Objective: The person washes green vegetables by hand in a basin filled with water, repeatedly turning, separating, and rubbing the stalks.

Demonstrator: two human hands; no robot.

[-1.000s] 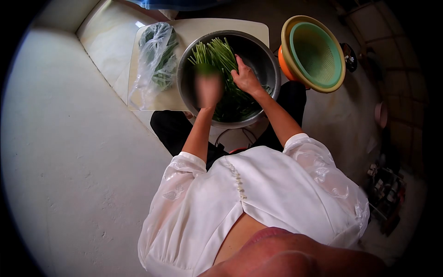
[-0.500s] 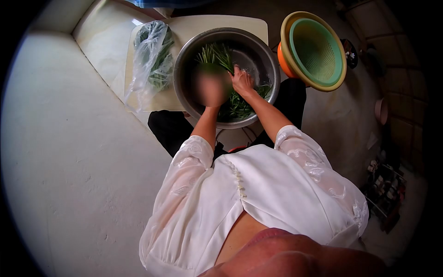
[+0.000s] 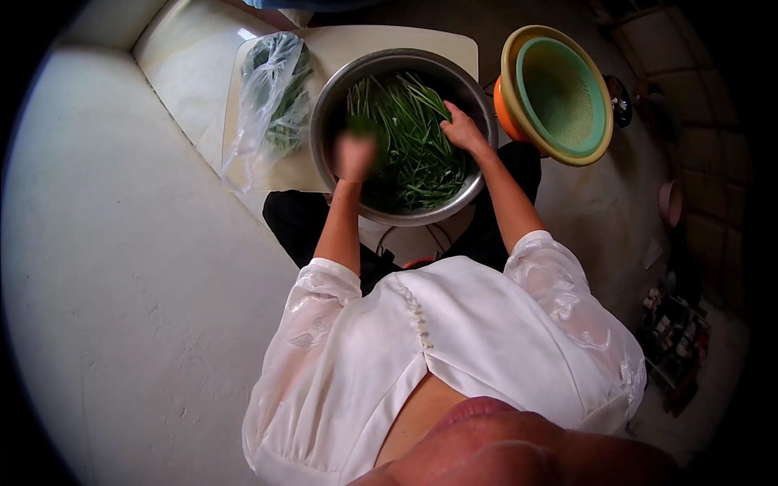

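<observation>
A wide metal basin [image 3: 324, 89] holds long green leafy stems [image 3: 417, 146], spread across its middle and lower part. Inside the basin's left side is my left hand [image 3: 355, 155], at the edge of the greens; its fingers are blurred. My right hand [image 3: 462, 128] is at the right side, its fingers curled at the ends of the stems and partly hidden by them. Left of the basin, a clear plastic bag [image 3: 271, 105] with more greens lies on a pale board [image 3: 348, 40].
Right of the basin stand a yellow basin [image 3: 510, 61] and a green strainer [image 3: 563, 97] nested together, with an orange container [image 3: 509, 113] beneath. A pink container [image 3: 669, 202] is farther right. A rack with small items [image 3: 677, 332] stands at the lower right.
My hands have moved apart, the left to the left and the right to the right. The greens, bunched between them half a second ago, now lie spread out in the basin.
</observation>
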